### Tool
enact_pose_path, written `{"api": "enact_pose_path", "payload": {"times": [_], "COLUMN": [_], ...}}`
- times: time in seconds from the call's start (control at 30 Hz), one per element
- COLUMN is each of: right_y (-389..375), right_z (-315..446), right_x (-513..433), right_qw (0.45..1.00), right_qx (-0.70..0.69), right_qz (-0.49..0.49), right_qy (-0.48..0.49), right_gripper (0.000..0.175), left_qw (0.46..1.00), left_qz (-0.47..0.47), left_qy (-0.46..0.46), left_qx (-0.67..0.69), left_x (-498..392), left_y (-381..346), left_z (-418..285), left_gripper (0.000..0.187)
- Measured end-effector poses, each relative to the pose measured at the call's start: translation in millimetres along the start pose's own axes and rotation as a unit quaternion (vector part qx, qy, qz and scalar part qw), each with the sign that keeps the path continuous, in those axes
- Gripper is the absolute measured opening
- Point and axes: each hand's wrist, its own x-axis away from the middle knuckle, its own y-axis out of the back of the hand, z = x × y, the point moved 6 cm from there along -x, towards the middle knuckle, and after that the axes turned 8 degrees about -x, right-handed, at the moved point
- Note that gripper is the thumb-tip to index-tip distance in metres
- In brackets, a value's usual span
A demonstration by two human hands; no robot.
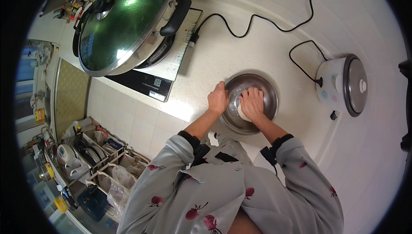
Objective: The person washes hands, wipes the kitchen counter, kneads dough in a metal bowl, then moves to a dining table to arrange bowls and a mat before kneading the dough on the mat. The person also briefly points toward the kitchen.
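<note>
A round stainless steel bowl (272, 84) stands on the pale countertop before me. My left hand (219, 98) grips the bowl's left rim, with the thumb side up. Inside the bowl, my right hand (252, 103) presses on a lump of pale dough (243, 115). The fingers of that hand are curled over the lump and cover most of it, so its full shape is hidden.
A large pot with a glass lid (125, 24) sits on an induction cooker (138, 84) at the upper left. On the right stands a white rice cooker (334, 84). A black power cord (254, 16) crosses the counter's back. Storage racks (106, 160) stand at lower left.
</note>
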Motion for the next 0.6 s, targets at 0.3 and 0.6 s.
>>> {"api": "enact_pose_path", "payload": {"times": [0.3,0.6], "right_y": [-19.0,38.3], "right_z": [-19.7,7.4], "right_x": [-22.0,30.8], "right_qw": [0.997,0.998], "right_qx": [-0.021,-0.045], "right_qz": [0.009,0.049], "right_qy": [-0.075,-0.002], "right_gripper": [0.026,0.029], "left_qw": [1.0,1.0], "left_qz": [-0.008,0.001], "left_qy": [-0.007,-0.012], "left_qx": [-0.001,-0.025], "left_x": [2.8,5.4], "left_y": [1.2,-1.9], "left_z": [-0.5,-8.2], "left_gripper": [0.024,0.024]}}
